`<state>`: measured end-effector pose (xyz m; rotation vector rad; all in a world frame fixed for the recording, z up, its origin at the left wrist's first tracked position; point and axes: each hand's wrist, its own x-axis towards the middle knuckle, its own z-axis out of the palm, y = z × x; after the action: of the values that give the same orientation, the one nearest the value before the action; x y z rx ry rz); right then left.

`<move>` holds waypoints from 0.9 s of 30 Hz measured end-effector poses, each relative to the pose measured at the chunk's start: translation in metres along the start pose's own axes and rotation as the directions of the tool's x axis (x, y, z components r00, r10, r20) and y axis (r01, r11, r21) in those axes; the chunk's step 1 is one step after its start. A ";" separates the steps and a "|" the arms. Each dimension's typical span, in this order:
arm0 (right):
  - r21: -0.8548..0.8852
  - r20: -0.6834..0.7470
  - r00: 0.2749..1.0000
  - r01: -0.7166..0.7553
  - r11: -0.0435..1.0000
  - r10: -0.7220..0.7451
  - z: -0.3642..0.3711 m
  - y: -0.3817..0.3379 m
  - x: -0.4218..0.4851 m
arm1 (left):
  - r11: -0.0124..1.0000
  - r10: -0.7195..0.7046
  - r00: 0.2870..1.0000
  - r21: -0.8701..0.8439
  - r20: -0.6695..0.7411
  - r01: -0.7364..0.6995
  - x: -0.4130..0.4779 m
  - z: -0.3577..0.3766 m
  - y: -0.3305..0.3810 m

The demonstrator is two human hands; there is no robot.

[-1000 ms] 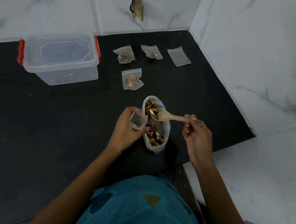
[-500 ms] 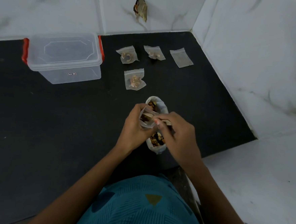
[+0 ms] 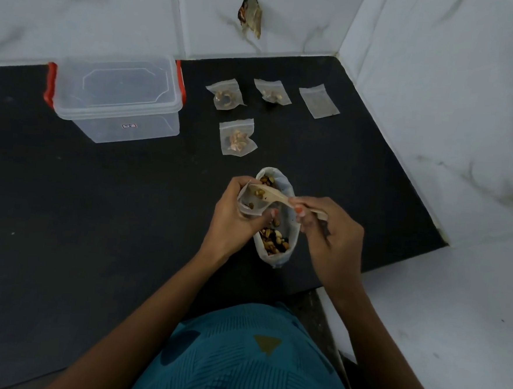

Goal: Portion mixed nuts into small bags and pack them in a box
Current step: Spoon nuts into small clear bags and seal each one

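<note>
Head view, steeply down over countertop (image 3: pixel 66 211)

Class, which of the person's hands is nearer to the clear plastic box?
Left. The left hand is below and right of the box; the right hand is farther right.

Counter (image 3: pixel 96 213) recorded black; wall tiles (image 3: pixel 439 85) white, veined grey. Box (image 3: pixel 119 93) noted clear, clasps (image 3: pixel 50 84) red. Shirt (image 3: pixel 237 360) teal, ribbed with fine lines, one mustard triangle (image 3: pixel 267 344) printed. Spoon (image 3: pixel 275 194) pale tan; nuts (image 3: pixel 273 241) brown and cream.
</note>
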<state>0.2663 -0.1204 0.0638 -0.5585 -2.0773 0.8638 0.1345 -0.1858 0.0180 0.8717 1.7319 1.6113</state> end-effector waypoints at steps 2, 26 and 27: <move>0.035 -0.038 0.998 -0.055 0.998 0.056 -0.001 0.002 0.000 | 1.000 -0.007 1.000 0.001 -0.007 0.007 0.001 0.000 0.000; -0.286 0.187 0.915 0.400 0.871 -0.358 0.008 0.013 -0.037 | 0.996 -0.038 0.998 -0.081 -0.056 0.033 0.005 -0.003 0.006; -0.231 0.144 0.942 0.331 0.915 -0.305 0.007 0.011 -0.037 | 0.996 -0.039 0.998 -0.079 -0.053 0.035 0.005 -0.004 0.005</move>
<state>0.2827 -0.1394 0.0341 -0.2942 -2.3099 0.4504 0.1287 -0.1838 0.0228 0.7607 1.6996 1.6811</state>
